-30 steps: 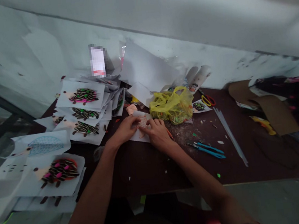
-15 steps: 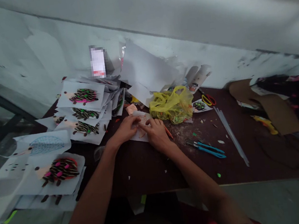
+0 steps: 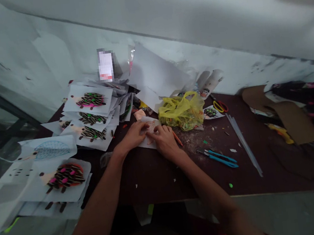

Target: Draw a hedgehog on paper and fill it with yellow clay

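A small white sheet with an orange drawing (image 3: 152, 125) lies on the dark table between my hands. My left hand (image 3: 135, 134) rests on its left side, fingers bent toward the drawing. From the right, my right hand (image 3: 165, 138) presses on the sheet with its fingertips. Whether either hand pinches something small cannot be made out. Just behind the sheet is a peach-coloured piece (image 3: 139, 114). An orange pencil-like stick (image 3: 177, 139) lies beside my right hand, and a yellow plastic bag (image 3: 182, 110) sits behind it.
Stacked hedgehog pictures (image 3: 90, 101) stand at the left, with more sheets (image 3: 67, 178) nearer. On the right lie a blue cutter-like tool (image 3: 222, 158), scissors (image 3: 220, 106), clear sticks (image 3: 244, 145), a yellow glue gun (image 3: 280, 133) and cardboard (image 3: 297, 119). White paper (image 3: 153, 68) leans against the wall.
The whole view has shifted slightly, so objects appear a little further right. My hands stay on the sheet in nearly the same pose.
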Available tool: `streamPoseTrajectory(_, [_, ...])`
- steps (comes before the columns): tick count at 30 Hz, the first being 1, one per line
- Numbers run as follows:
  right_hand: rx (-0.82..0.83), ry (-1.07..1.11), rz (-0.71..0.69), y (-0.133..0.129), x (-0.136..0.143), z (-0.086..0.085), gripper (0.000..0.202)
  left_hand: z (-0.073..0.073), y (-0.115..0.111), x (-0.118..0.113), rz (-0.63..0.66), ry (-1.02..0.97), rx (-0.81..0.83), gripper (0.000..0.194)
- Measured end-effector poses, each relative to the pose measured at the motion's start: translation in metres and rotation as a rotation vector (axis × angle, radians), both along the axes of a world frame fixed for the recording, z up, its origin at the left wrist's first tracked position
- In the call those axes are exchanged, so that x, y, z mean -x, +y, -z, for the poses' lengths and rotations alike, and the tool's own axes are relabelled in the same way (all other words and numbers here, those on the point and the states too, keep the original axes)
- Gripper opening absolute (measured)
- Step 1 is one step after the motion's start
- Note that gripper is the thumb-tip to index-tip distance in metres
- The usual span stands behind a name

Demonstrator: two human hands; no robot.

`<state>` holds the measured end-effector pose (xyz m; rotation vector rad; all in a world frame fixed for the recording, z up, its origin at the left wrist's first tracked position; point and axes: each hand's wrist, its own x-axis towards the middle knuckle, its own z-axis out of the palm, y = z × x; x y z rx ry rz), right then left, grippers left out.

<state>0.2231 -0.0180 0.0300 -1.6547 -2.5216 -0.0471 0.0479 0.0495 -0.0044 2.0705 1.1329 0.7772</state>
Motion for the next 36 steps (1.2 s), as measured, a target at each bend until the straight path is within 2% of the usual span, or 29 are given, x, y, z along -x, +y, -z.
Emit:
streamPoseTrajectory(4, [-0.028, 0.043, 0.043, -0.001, -0.008, 0.003, 0.042, 0.001, 0.001, 0.001, 0.012, -0.015, -0.011, 0.037])
streamPoseTrajectory(9, [-0.084, 0.054, 0.046, -0.009, -0.016, 0.004, 0.038, 0.005, 0.004, 0.002, 0.024, -0.019, -0.006, 0.037])
streamPoseTrajectory(14, [-0.088, 0.042, -0.018, -0.018, -0.012, 0.002, 0.040, 0.008, 0.004, 0.002, 0.012, -0.018, 0.003, 0.035])
streamPoseTrajectory(20, [-0.033, 0.012, -0.004, -0.019, -0.008, 0.000, 0.041, 0.007, 0.004, 0.002, 0.026, -0.019, 0.026, 0.038])
streamPoseTrajectory(31, [-0.040, -0.016, 0.009, -0.020, -0.010, -0.002, 0.038, -0.003, 0.001, 0.004, 0.025, -0.014, 0.036, 0.034])
streamPoseTrajectory(36, [-0.064, 0.013, 0.068, -0.018, -0.015, 0.000, 0.036, -0.004, 0.001, 0.004, 0.033, -0.012, 0.035, 0.036])
